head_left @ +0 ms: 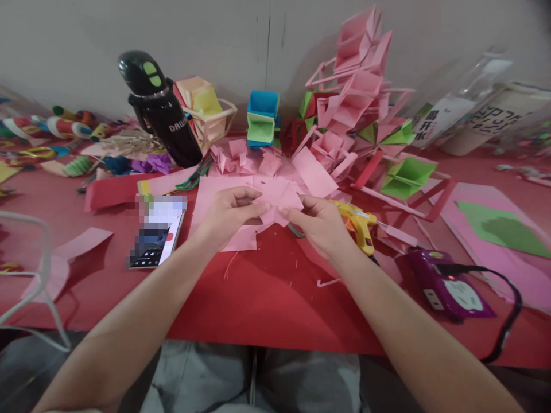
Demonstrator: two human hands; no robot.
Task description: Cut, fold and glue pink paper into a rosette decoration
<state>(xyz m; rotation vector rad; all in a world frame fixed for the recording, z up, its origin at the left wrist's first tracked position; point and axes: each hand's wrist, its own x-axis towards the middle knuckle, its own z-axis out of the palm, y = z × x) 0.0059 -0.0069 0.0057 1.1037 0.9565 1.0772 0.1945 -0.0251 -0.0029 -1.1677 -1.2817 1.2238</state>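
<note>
My left hand [227,215] and my right hand [318,223] both pinch a folded pink paper piece [279,198] just above the red table [267,298]. The left fingers grip its left edge, the right fingers its lower right edge. Flat pink paper sheets [210,195] lie under and behind the hands. A yellow glue gun [359,221] rests on the table right beside my right hand.
A phone [157,232] lies left of my left hand. A black bottle [166,115], folded paper boxes [262,117] and a tall pink paper structure [359,74] stand at the back. A purple power strip [450,284] with a black cable sits at the right. Green paper [499,226] lies far right.
</note>
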